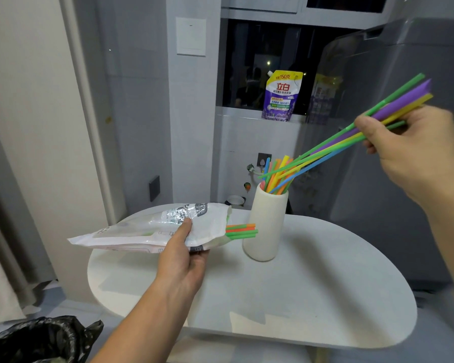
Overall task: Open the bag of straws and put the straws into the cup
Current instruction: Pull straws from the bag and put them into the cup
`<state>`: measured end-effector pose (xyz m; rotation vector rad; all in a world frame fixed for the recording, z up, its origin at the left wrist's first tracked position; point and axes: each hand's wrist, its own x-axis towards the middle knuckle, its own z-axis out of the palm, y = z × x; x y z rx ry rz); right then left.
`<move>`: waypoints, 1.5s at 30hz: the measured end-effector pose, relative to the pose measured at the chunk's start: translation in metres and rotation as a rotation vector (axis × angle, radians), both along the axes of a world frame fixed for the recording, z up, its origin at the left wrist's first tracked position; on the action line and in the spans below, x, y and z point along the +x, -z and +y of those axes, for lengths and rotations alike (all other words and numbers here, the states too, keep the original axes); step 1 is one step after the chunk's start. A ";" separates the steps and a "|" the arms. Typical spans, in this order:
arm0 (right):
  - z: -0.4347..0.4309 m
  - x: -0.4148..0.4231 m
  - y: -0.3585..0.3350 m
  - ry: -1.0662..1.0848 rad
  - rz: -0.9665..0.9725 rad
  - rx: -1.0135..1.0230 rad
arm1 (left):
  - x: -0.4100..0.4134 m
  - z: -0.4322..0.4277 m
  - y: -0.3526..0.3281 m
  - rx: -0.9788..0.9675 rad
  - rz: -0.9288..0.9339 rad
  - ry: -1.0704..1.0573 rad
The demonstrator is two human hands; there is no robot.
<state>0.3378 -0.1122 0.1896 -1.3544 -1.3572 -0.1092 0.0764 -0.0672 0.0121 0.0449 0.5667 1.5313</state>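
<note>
1. The white cup [266, 226] stands upright on the round table [312, 284] and already holds a fan of coloured straws [278, 174].
2. Up and to the right of the cup, the right hand [414, 153] pinches a slanted bundle of straws [338, 145] between thumb and curled fingers. The bundle's lower tips reach the cup's mouth, and a green one overshoots to its left.
3. To do this step well, I would tip the bundle steeper and gather the tips over the opening. Then I would ease the pinch so the straws slide down together without snagging those already inside.
4. Left of the cup, the left hand [184, 260] grips the bag [147, 229] with the thumb on top and the fingers beneath. Its open end faces the cup, with a few green and orange straw ends [241, 230] poking out almost to the cup's wall. Keeping the bag level should stop these spilling.
5. The bag's grey print is too blurred to read.
6. Behind and above the cup, a purple detergent pouch [282, 95] on the sill reads "立白" and "150克". Its smaller lines are unreadable.
</note>
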 end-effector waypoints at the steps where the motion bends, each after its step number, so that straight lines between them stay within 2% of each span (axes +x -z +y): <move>1: 0.000 -0.001 0.000 -0.005 -0.010 -0.015 | 0.000 0.000 0.000 -0.001 -0.001 0.001; 16: 0.004 0.001 -0.018 0.008 -0.059 -0.061 | 0.004 -0.003 0.001 0.016 0.018 0.016; 25: 0.004 -0.010 -0.023 0.065 -0.268 -0.067 | 0.005 -0.005 0.001 0.009 0.018 0.022; 36: 0.012 -0.022 -0.018 0.129 -0.435 -0.062 | 0.004 -0.006 -0.003 0.003 0.005 0.029; 45: 0.014 -0.021 -0.022 0.150 -0.408 -0.053 | 0.003 -0.007 -0.006 0.000 0.000 0.031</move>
